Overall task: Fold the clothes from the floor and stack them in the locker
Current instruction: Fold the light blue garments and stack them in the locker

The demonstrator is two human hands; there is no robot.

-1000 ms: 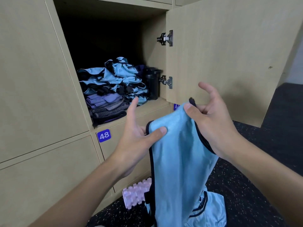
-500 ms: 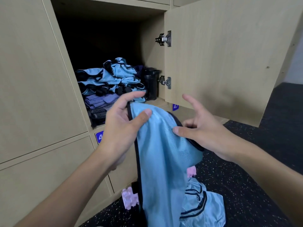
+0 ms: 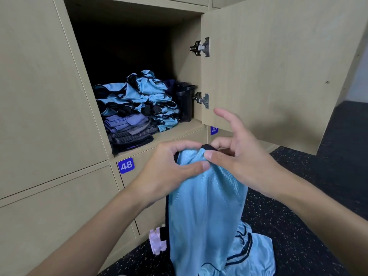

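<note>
Light blue, dark-trimmed mesh garment (image 3: 205, 206) pinched at its top edge, hung before the open wooden locker (image 3: 127, 16).

Thumb and fingers of the left hand (image 3: 169, 172) and right hand (image 3: 239, 156) are closed on it; limp, slippery cloth is best held by the trimmed hem.

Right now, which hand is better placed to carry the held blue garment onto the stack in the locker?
Left, probably. The left hand grips the blue garment and sits nearer the stack; the right hand only pinches it, nearer the open door.

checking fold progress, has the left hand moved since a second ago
Yes. The left hand has moved right, away from the blue 48 label, meeting the right hand on the blue garment's top.
</note>
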